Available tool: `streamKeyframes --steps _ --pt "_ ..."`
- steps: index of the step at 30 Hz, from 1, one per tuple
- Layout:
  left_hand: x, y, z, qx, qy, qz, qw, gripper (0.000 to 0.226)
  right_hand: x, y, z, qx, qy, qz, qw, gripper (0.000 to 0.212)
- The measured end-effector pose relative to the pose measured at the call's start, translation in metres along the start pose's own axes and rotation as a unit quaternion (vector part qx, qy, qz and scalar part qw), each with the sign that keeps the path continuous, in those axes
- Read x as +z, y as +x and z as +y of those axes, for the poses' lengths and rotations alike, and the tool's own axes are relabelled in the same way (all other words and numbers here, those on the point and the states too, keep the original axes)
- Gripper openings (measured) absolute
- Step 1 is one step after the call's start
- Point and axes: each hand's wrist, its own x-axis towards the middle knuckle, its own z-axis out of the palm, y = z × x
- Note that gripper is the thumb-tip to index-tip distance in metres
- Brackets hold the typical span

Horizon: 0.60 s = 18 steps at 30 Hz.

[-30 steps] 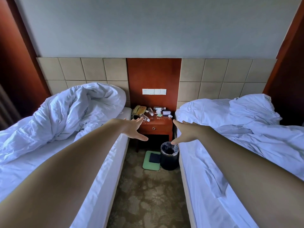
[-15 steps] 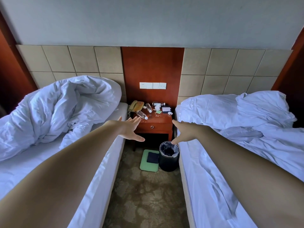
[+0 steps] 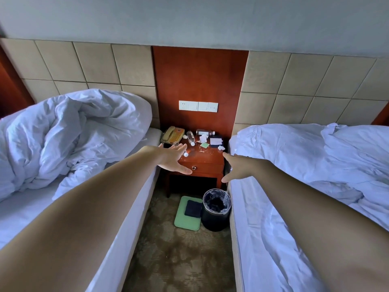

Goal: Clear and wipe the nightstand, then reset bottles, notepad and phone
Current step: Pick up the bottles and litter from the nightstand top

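A reddish wooden nightstand (image 3: 207, 164) stands between two beds. On it lie a yellow phone (image 3: 173, 134) at the left, two clear bottles on their sides (image 3: 191, 137) (image 3: 203, 131), a white notepad (image 3: 216, 141) on a dark folder, a green slip (image 3: 204, 145) and crumpled tissues (image 3: 220, 147). A third bottle's white cap (image 3: 186, 154) shows by my left fingers. My left hand (image 3: 171, 158) reaches out flat, fingers spread, in front of the stand's left edge. My right hand (image 3: 236, 168) stretches out with fingers spread at its right edge. Neither holds anything.
A black lined bin (image 3: 216, 220) and a green scale (image 3: 185, 220) with a dark cloth (image 3: 193, 208) sit on the carpet below the nightstand. Beds with rumpled white duvets (image 3: 73, 131) (image 3: 315, 157) flank the narrow aisle. A switch panel (image 3: 198, 106) is on the wall.
The view has moved closer to the nightstand and tilted down. Both outstretched hands now appear nearer the stand, still spread and holding nothing.
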Motion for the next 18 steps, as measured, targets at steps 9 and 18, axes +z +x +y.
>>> streamKeyframes --steps 9,18 --pt "-0.009 0.080 -0.025 -0.003 -0.007 -0.053 0.999 0.103 -0.004 0.090 0.025 0.002 0.019 -0.041 0.999 0.109" --pt "-0.036 0.165 -0.063 0.019 -0.005 -0.085 0.996 0.111 -0.032 0.174 0.020 0.022 0.038 -0.039 0.998 0.109"
